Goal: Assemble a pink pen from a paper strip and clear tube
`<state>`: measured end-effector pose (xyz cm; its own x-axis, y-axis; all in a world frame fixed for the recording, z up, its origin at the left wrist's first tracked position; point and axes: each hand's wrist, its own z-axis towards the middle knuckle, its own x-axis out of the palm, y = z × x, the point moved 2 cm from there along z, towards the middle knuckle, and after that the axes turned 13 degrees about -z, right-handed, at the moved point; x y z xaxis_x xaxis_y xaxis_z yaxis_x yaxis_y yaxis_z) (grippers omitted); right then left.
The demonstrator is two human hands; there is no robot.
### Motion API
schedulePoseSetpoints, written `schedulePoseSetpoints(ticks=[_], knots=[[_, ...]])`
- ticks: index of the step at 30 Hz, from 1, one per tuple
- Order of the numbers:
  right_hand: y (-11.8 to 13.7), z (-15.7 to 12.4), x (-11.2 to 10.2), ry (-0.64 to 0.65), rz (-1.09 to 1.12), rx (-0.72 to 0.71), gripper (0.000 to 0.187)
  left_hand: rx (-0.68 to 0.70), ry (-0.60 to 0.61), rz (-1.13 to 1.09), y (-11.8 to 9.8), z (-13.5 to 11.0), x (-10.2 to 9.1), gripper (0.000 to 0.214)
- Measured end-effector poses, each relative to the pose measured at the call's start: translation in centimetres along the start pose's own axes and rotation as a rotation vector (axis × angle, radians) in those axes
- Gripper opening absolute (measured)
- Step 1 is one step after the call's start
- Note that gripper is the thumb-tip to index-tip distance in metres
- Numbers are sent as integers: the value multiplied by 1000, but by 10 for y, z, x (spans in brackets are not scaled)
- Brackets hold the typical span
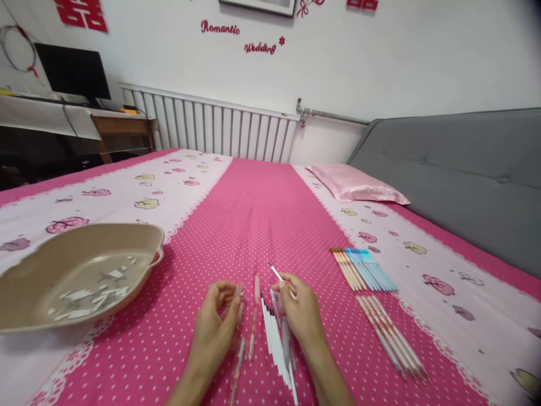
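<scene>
My left hand (216, 316) is closed, with a clear pinkish pen barrel (239, 290) pinched between thumb and fingers. My right hand (301, 310) pinches a thin white pen refill (275, 272), its dark tip pointing up and away to the left. Between the hands, more white refills (273, 338) lie in a loose bundle on the pink dotted bedspread. Clear pink-patterned pen barrels (252, 334) lie beside my left hand. Translucent pieces (286, 338) rest under my right hand, partly hidden by it.
On the left stands a beige basin (146, 239) holding small white and grey pieces. To the right lie rows of blue pens (372, 270), tan pens (349, 269) and white-and-pink pens (393, 338). Farther back are a pink pillow (355, 183) and a radiator (211, 121).
</scene>
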<state>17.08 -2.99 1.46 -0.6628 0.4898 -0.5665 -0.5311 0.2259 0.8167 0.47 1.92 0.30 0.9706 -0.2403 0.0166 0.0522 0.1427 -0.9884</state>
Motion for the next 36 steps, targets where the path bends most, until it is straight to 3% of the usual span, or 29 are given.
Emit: schedulePoseSetpoints(ticks=[7,29,32,36], knots=[[-2,0,1,14,21,-3,35,-45,-22,-35,2,0,-4,49],[10,-3,-5,4,85,-121,29,48,-38,-144,-3,-4,0,30],[14,-6,-8,-9,19,-145,27,29,-15,-206,-1,-4,2,29],[20,-7,-14,-125,-191,-273,25,16,0,-216,-3,-4,1,26]])
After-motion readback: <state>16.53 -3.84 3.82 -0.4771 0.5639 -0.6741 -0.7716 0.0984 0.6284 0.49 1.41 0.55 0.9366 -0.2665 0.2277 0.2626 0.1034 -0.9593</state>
